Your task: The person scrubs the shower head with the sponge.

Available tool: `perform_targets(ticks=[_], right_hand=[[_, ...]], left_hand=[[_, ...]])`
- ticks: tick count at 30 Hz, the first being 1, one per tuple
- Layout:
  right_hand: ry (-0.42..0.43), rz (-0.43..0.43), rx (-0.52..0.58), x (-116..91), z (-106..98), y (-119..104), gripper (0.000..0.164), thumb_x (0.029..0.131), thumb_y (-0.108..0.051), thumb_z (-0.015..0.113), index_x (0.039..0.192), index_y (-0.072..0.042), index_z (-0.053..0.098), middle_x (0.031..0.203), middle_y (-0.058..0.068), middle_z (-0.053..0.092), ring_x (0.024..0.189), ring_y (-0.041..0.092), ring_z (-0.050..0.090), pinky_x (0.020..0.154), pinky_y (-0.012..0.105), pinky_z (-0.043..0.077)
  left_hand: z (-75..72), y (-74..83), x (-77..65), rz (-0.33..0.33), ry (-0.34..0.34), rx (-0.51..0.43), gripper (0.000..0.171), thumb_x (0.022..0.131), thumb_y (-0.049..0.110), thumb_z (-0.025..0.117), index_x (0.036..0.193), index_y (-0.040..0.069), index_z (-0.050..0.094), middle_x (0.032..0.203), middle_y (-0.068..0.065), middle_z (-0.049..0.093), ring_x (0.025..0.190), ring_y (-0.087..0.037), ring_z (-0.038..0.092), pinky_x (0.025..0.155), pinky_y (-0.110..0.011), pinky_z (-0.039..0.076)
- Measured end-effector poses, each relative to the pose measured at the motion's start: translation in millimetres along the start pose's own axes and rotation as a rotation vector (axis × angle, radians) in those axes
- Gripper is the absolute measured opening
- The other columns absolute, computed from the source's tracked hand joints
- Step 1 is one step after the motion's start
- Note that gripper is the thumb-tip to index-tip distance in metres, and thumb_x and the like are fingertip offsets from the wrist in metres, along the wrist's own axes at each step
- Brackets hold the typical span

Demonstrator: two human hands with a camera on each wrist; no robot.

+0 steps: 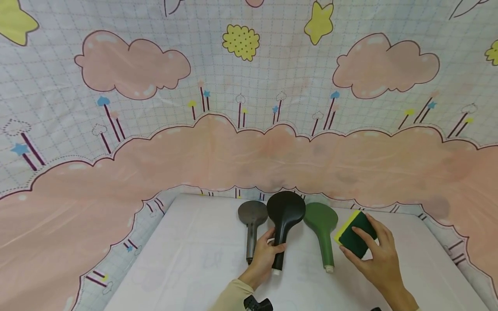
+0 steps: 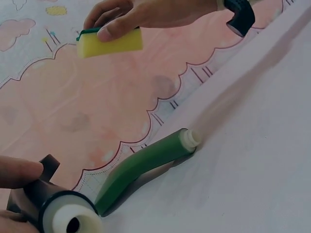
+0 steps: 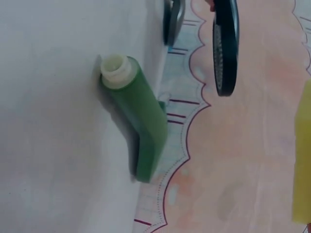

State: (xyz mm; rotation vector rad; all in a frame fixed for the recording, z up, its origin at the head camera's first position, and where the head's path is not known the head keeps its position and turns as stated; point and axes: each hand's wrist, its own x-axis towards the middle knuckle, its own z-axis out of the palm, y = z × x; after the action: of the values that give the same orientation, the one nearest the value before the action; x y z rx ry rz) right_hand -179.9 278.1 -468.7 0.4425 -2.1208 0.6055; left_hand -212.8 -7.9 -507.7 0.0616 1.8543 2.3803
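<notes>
A person in a pale sleeve point(image 1: 232, 297) holds a black shower head point(image 1: 286, 209) in the left hand point(image 1: 265, 258) and a two-tone sponge point(image 1: 360, 235) in the right hand point(image 1: 383, 261), above a white surface point(image 1: 175, 259) set before a cartoon-print cloth point(image 1: 268, 160). The left hand is closed around the handle, its thumb across the front; the right hand pinches the sponge between thumb and fingers. The black shower head, with a round, smooth, dark back and a handle ending in a white tip, is raised between two others: a grey shower head point(image 1: 253, 213) to its left and a green shower head point(image 1: 322, 218) to its right, both lying on the surface with their handles toward the person. The left wrist camera catches what the head view misses: the hollow in the black handle's white tip, and the sponge's broad yellow layer beneath a thin line of green, where the head view gives mostly dark green. Only the right wrist camera shows the black shower head's paler, dotted spray face point(image 3: 218, 58), along with the round opening in the green handle's end; there, the sponge is just a yellow strip at the edge
</notes>
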Motion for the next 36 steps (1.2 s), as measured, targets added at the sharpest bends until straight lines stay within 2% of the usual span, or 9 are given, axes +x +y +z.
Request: perform_targets(ticks=[2,5,7,9,22,30,32,34,36], right_hand=[[-0.014,0.017,0.009,-2,-1,1,0.069,0.079,-0.069,0.066,0.109,-0.007,0.070,0.143,0.024,0.048,0.123,0.044,0.042,0.102,-0.001,0.017],[-0.035,0.060,0.030,-4,-2,2,0.058,0.068,-0.041,0.088,0.111,-0.008,0.070,0.144,0.023,0.047,0.124,0.041,0.042,0.099,-0.003,0.019],[-0.042,0.092,0.042,-5,-3,1,0.061,0.057,-0.020,0.093,0.112,-0.008,0.070,0.145,0.022,0.047,0.125,0.040,0.042,0.098,-0.004,0.019],[-0.048,0.127,0.046,-6,-4,0,0.065,0.052,-0.012,0.093,0.113,-0.009,0.069,0.145,0.021,0.046,0.125,0.040,0.042,0.096,-0.005,0.019],[-0.086,0.279,0.070,-20,-5,-2,0.064,0.058,-0.010,0.093,0.117,-0.010,0.067,0.147,0.020,0.045,0.124,0.041,0.042,0.092,-0.007,0.019],[-0.146,0.338,0.025,-26,-2,-9,0.062,0.063,-0.022,0.093,0.118,-0.016,0.067,0.148,0.015,0.044,0.127,0.037,0.042,0.088,-0.006,0.018],[-0.167,0.353,0.009,-27,-2,-10,0.061,0.064,-0.025,0.092,0.119,-0.017,0.067,0.149,0.015,0.043,0.128,0.037,0.042,0.095,0.005,0.035],[-0.183,0.364,-0.003,-27,-1,-10,0.060,0.065,-0.026,0.092,0.118,-0.016,0.066,0.149,0.016,0.043,0.128,0.038,0.042,0.096,0.028,0.050],[-0.193,0.370,0.002,-28,-1,-11,0.060,0.066,-0.025,0.092,0.118,-0.013,0.066,0.149,0.017,0.042,0.128,0.040,0.041,0.090,0.053,0.052]], left_hand=[[3.4,-2.7,4.6,0.000,0.022,-0.010,0.064,0.084,-0.007,0.064,0.144,-0.001,0.044,0.125,-0.015,0.049,0.108,-0.020,0.058,0.088,-0.028,0.046],[7.5,-6.4,10.6,-0.002,0.049,-0.018,0.063,0.084,-0.006,0.064,0.144,-0.001,0.045,0.124,-0.016,0.049,0.106,-0.020,0.057,0.087,-0.028,0.046],[9.8,-9.0,13.8,-0.007,0.066,-0.021,0.063,0.085,-0.006,0.064,0.144,-0.002,0.044,0.123,-0.016,0.049,0.105,-0.021,0.056,0.086,-0.028,0.045],[11.8,-11.5,16.6,-0.013,0.072,-0.013,0.062,0.085,-0.006,0.064,0.144,-0.003,0.044,0.124,-0.016,0.048,0.104,-0.021,0.056,0.086,-0.028,0.045],[23.6,-27.4,35.3,-0.046,0.133,0.010,0.055,0.085,-0.004,0.064,0.138,-0.005,0.049,0.121,-0.018,0.053,0.102,-0.025,0.056,0.085,-0.033,0.045],[25.7,-33.5,43.0,-0.059,0.139,0.038,0.060,0.086,-0.004,0.063,0.142,-0.010,0.041,0.128,-0.023,0.054,0.114,-0.032,0.056,0.097,-0.045,0.047],[25.5,-35.0,45.1,-0.066,0.144,0.041,0.062,0.085,-0.005,0.062,0.143,-0.011,0.038,0.130,-0.025,0.053,0.118,-0.035,0.055,0.100,-0.047,0.046],[25.6,-36.7,47.2,-0.075,0.156,0.048,0.065,0.084,-0.007,0.062,0.144,-0.012,0.037,0.134,-0.027,0.052,0.122,-0.038,0.053,0.102,-0.049,0.045],[25.7,-38.3,49.2,-0.075,0.165,0.063,0.066,0.083,-0.008,0.062,0.144,-0.013,0.036,0.136,-0.029,0.051,0.125,-0.041,0.052,0.104,-0.050,0.044]])
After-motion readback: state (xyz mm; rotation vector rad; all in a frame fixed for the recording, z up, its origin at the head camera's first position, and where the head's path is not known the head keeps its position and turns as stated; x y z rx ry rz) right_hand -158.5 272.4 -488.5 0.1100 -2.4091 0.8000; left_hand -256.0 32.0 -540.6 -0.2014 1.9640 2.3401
